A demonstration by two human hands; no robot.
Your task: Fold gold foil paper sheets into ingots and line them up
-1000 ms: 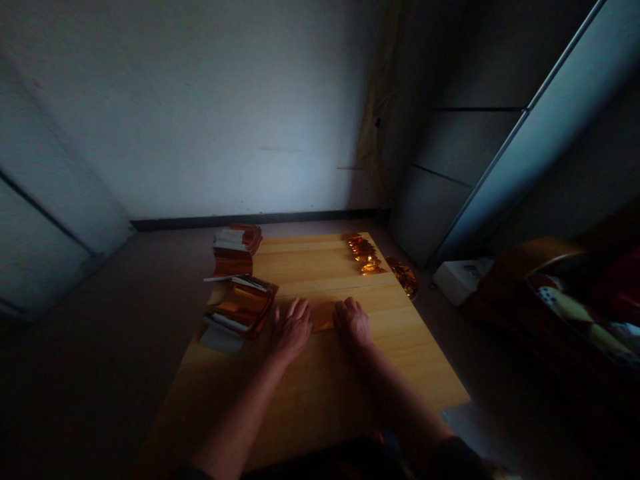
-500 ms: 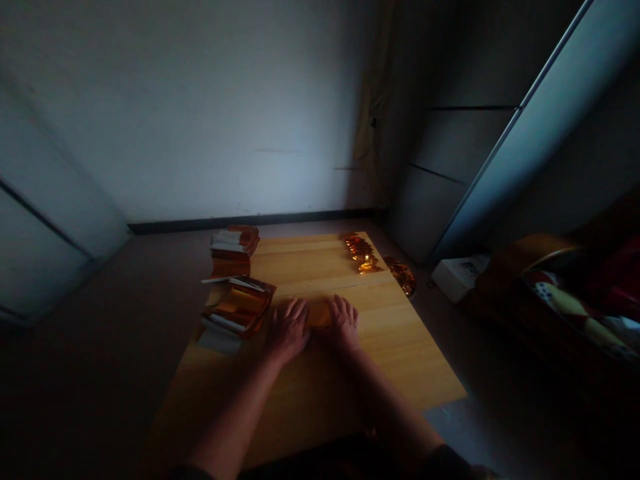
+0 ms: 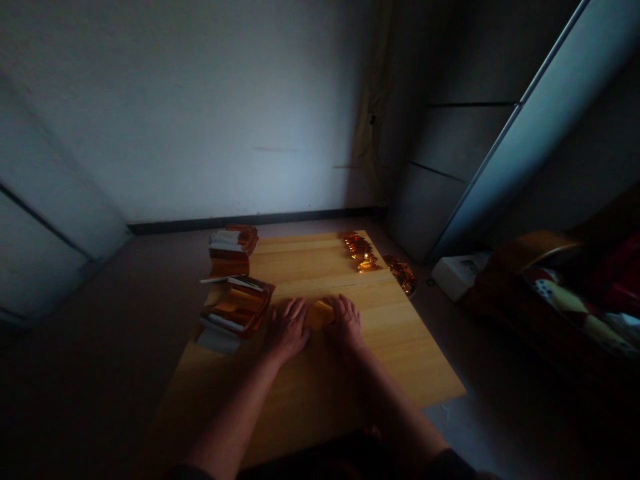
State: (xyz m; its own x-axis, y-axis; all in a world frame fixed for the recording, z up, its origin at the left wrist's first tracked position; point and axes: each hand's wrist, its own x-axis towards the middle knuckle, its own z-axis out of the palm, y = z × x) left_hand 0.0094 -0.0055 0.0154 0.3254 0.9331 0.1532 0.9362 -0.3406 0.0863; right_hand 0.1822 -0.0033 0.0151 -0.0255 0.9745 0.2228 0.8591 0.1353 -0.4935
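Note:
A small sheet of gold foil paper [image 3: 320,313] is on the wooden table, between my two hands. My left hand [image 3: 290,331] has bent fingers and grips the sheet's left side. At its right side, my right hand [image 3: 345,323] closes on the same sheet with curled fingers. The fingertips and the sheet's near edge are partly hidden by the hands and shadow. Just left of my left hand sits a stack of orange-gold foil paper [image 3: 237,303] with white strips on it. Behind that stack is another pile of foil paper [image 3: 230,250].
Several folded shiny gold pieces [image 3: 361,252] line up at the far right of the wooden table [image 3: 400,353]. More gold pieces [image 3: 401,275] are beyond its right edge. A white box [image 3: 454,277] stands on the floor, beside a wooden chair [image 3: 540,247] with cloth on it.
My right hand has shifted slightly right. The gold sheet between my hands shows brighter and at a different angle. The stacks and folded pieces stay put.

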